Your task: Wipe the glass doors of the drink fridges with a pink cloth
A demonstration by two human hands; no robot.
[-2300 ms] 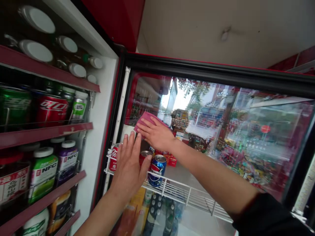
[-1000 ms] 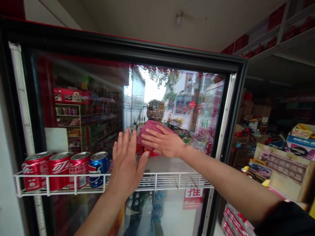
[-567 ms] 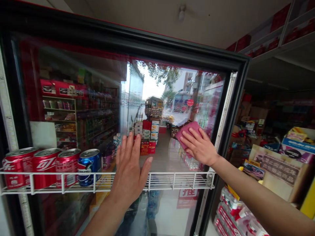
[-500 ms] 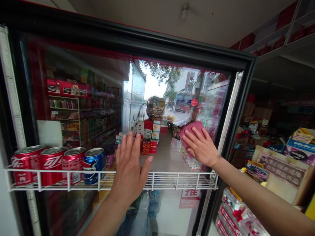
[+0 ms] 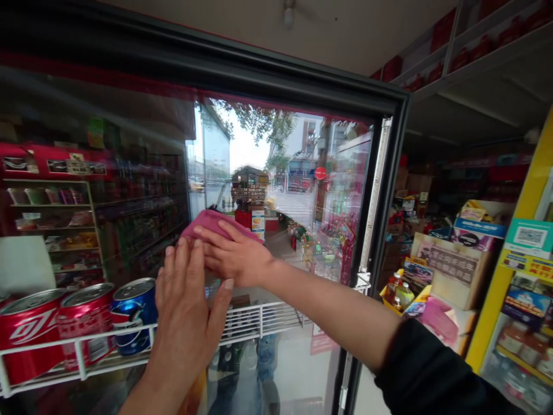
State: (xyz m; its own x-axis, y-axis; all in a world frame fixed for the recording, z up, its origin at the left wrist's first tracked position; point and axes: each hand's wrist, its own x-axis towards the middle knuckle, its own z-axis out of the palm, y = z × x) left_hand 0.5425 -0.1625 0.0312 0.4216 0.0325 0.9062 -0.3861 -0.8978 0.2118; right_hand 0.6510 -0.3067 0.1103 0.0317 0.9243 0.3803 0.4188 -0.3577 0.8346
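A glass door pane (image 5: 298,242) in a black frame fills much of the view. Against the glass, my right hand (image 5: 235,256) presses a pink cloth (image 5: 207,222) under its fingers. Just below and left of it, my left hand (image 5: 185,305) is raised with its palm toward the glass, thumb apart, holding nothing; its fingertips are close to the cloth. Left of that hand, red cans (image 5: 86,311) and a blue can (image 5: 135,314) stand in a white wire rack (image 5: 259,320) on the door.
At the right stand cardboard boxes (image 5: 453,259) and a yellow post (image 5: 514,242) with a QR code sign (image 5: 530,236). A high shelf (image 5: 475,63) runs along the upper right. Shop shelves and a street show in the glass.
My right hand has moved left across the glass with the pink cloth, up to my left hand. The view has shifted right and nearer to the cans.
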